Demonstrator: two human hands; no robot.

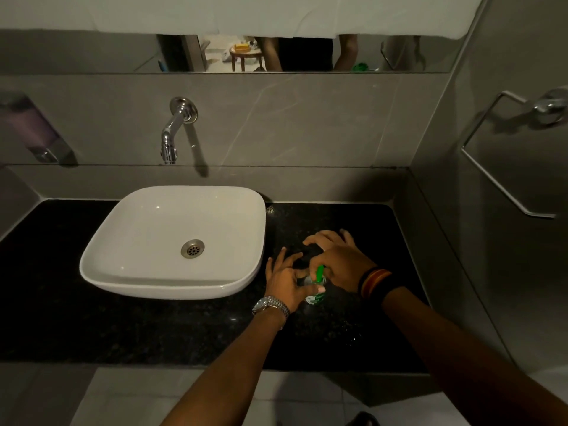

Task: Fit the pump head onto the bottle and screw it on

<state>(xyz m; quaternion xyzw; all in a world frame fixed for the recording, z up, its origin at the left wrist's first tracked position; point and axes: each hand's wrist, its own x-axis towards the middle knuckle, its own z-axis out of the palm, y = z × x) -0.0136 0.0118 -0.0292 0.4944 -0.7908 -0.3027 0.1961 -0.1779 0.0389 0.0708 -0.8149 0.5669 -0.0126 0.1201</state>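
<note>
Dark counter (353,330): left hand (287,285) grips bottle (313,298) (mostly hidden), right hand (336,262) pinching green pump head (320,273).

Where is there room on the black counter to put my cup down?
The counter is bare left of and in front of the sink, and at the back right corner by the wall. It is crowded where the left hand and right hand hold the bottle.

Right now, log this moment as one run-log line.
left hand: steadying bottle | right hand: on green pump head | place: black counter, right of basin
</note>
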